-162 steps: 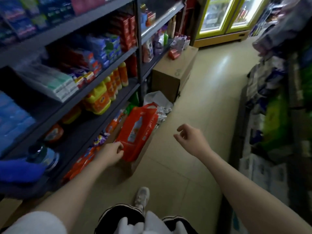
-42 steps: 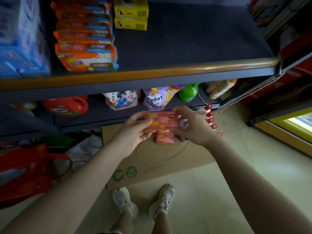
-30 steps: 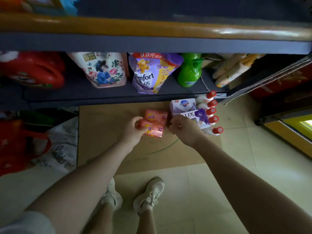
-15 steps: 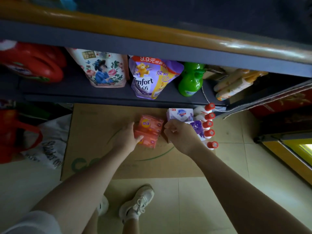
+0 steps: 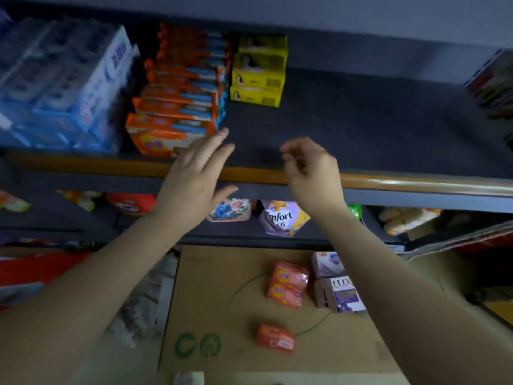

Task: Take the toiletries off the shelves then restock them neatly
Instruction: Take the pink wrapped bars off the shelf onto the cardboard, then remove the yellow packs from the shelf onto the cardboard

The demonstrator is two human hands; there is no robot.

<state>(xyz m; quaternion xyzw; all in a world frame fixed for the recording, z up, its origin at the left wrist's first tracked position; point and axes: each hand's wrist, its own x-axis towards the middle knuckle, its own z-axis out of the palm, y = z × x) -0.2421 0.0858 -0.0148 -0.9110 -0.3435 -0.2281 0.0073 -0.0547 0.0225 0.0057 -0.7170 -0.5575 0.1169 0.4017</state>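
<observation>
Unloading step. My left hand (image 5: 194, 173), fingers straight, nears the orange soap boxes (image 5: 172, 118) on the dark upper shelf (image 5: 361, 129); right hand (image 5: 311, 168) loosely curled, empty. Next: grip the front box.

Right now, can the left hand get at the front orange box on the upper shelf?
Probably yes. The left hand is open, holds nothing, and its fingertips are right beside the front orange box at the shelf edge. Nothing stands between them; the shelf to the box's right is bare.
</observation>
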